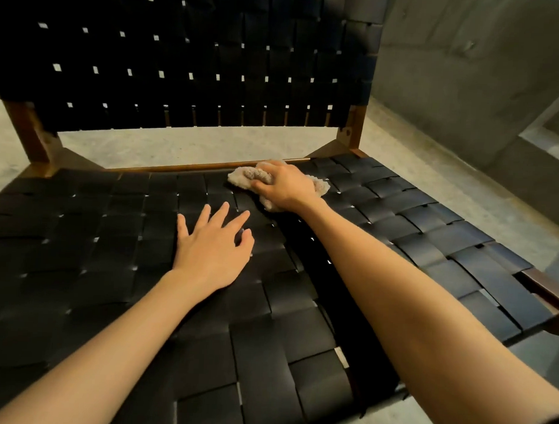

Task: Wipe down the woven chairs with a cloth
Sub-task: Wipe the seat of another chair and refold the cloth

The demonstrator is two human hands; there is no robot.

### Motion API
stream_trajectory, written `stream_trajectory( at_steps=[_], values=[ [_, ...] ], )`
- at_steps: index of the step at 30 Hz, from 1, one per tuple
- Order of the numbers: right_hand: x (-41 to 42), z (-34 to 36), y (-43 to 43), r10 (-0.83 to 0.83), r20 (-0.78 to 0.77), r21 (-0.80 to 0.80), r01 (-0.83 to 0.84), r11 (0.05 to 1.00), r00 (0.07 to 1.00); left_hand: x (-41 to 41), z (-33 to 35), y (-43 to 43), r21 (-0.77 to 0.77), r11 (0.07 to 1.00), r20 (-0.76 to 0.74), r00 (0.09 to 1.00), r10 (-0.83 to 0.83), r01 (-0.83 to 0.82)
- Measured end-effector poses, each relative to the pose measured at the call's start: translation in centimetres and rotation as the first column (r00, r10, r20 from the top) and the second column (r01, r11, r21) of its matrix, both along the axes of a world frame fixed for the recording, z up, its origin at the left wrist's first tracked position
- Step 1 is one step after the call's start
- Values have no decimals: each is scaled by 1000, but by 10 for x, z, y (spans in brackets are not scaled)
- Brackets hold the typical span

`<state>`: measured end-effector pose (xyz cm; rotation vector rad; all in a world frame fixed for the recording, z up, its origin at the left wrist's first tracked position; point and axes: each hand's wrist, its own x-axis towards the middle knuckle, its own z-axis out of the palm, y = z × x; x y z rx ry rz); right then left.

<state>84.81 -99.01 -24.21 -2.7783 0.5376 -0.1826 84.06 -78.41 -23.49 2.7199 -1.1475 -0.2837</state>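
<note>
At back edge of woven seat (110,236): right hand (285,188) grips bunched cloth (241,178), pressing it onto straps to scrub. Left hand (212,244) flat, fingers spread, likely bracing body while reaching.

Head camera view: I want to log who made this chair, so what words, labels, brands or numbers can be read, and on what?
None: no word, label, brand or number shows anywhere. The black woven strap seat and backrest, the brown wooden frame, the crumpled beige cloth gripped by the right hand, and the grey concrete wall all carry no print.
</note>
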Motion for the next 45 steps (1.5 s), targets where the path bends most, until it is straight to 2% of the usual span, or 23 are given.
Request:
stream_trajectory(
  at_steps=[2,6,9,11,13,16,19,22,26,29,34,37,40,42,45],
  values=[
    [0,1,-16,-78,-11,-27,78,997,997,2,-4,0,-20,1000,2,1000,3,-3],
    [-15,13,-59,-251,-41,-193,239,952,967,2,-6,1,-45,999,13,1000,13,-12],
    [-35,22,-88,-392,38,-306,385,871,919,-1,-6,1,-68,998,20,1000,21,-20],
    [-41,23,-94,-409,62,-349,404,846,910,-1,-6,1,-66,998,26,999,25,-23],
    [-41,23,-85,-409,49,-325,402,856,911,-1,-6,2,-61,998,27,999,23,-22],
    [-43,24,-61,-423,14,-203,417,886,906,-3,-5,2,-76,997,27,999,19,-17],
    [-53,27,-25,-324,-65,-136,314,940,944,-4,-3,2,-90,996,22,1000,21,-19],
    [-62,26,23,-220,-70,-16,219,975,973,-5,-1,3,-91,996,18,1000,22,-20],
    [-76,26,55,-115,-41,-57,112,992,993,-6,1,6,-43,999,15,1000,24,-24],
    [-96,37,34,-205,-74,-93,198,976,976,-7,4,5,20,1000,7,1000,25,-25],
    [-143,58,-35,-381,-77,-339,335,879,922,-12,7,20,96,994,-59,997,-48,54],
    [-158,65,-54,-458,-72,-305,418,856,886,-18,10,32,73,994,-64,995,-77,81],
    [-152,66,-33,-469,-78,-266,435,860,880,-25,15,36,-3,998,-43,997,-66,66],
    [-146,66,-2,-428,-122,-213,398,893,896,-26,18,36,-38,998,-21,998,-60,59],
    [-136,60,58,-281,-146,-40,278,960,949,-28,21,37,-70,996,-11,999,-48,47]
  ],
)
